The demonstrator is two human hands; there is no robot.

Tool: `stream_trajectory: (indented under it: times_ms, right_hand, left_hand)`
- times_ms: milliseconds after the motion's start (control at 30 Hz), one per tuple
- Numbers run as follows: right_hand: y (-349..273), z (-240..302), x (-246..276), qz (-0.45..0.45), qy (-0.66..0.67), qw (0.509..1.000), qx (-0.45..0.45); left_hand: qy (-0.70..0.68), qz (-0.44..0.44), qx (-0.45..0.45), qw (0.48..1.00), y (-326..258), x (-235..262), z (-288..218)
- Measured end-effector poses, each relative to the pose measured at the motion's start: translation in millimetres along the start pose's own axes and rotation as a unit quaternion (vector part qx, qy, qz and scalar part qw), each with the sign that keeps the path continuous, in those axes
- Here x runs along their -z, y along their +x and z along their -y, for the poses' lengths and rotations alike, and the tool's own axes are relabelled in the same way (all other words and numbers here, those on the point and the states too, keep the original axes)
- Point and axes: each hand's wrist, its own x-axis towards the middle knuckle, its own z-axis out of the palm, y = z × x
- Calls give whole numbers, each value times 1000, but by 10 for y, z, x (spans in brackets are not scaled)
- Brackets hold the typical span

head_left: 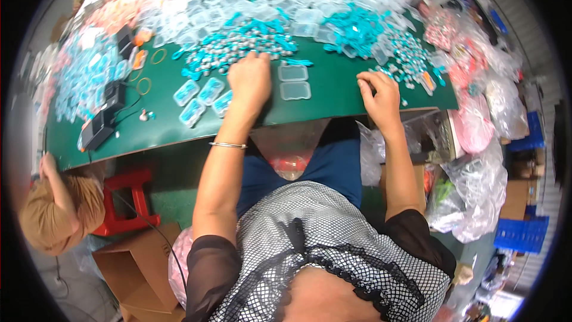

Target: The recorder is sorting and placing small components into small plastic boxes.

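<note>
Reaching left hand (249, 80) palm-down into pile of small silver-and-teal parts (238, 48) on green desk (333, 92), grip state unclear | two clear rectangular plastic cases (294, 81) just beside | right hand (378, 96) fingers curled at desk edge, contents unseen

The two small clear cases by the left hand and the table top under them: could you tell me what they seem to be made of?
The clear cases look like thin transparent plastic: the green shows through them and their rims catch glossy highlights. The table top looks like a matte green mat or felt-like cover, flat in colour with little glare; which of these cannot be told. The left hand rests beside the cases.
</note>
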Motion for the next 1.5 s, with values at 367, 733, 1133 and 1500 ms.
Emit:
stream_trajectory:
  times_ms: [367,733,1133,1500]
  right_hand:
    - [-75,-41,14,44,-61,997,-13]
    - [57,663,-538,54,126,988,77]
    - [146,656,-499,118,42,975,183]
    - [562,169,-838,89,-11,988,126]
  left_hand:
    - [-90,37,-22,995,-264,323,60]
    - [-362,29,39,931,-337,305,-142]
    - [-325,52,17,944,-417,191,-289]
    - [-279,59,-8,958,-516,329,-325]
